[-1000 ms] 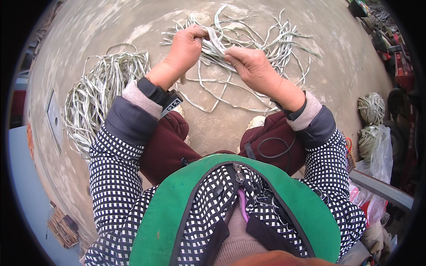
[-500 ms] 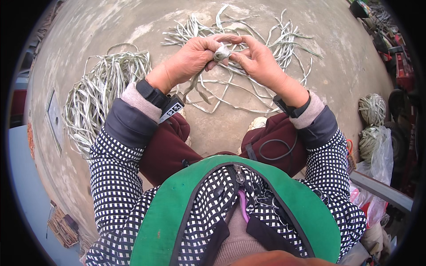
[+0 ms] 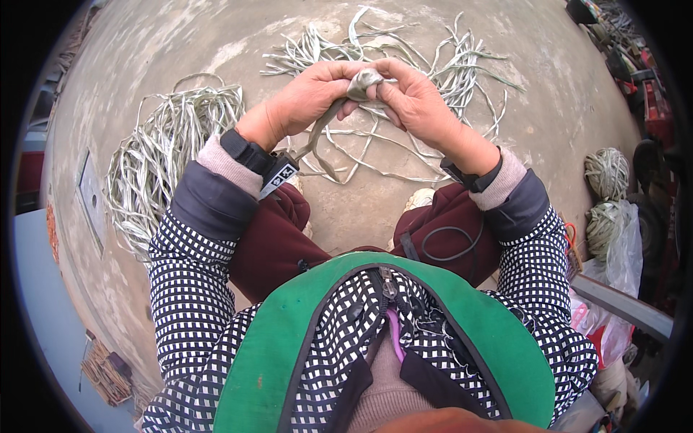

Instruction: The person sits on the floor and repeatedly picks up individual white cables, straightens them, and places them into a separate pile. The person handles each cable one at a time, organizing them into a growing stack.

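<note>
While 2 hands (image 3: pixel 307 99) (image 3: pixel 421 107) pinch a strip (image 3: pixel 359 88), they partly hide loose strands (image 3: pixel 462 76).

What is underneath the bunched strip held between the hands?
Around it, loose pale strands show spread on the concrete floor. Whatever lies directly beneath the bunched strip is covered by it, the left hand and the right hand.

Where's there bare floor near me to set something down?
Bare concrete floor lies right of the scattered strands, up to the wound bundles; a smaller patch lies between the maroon trouser legs. It's crowded on your left under the strand heap, and ahead, where your left hand and right hand hold a grey strip over the scattered strands.
</note>
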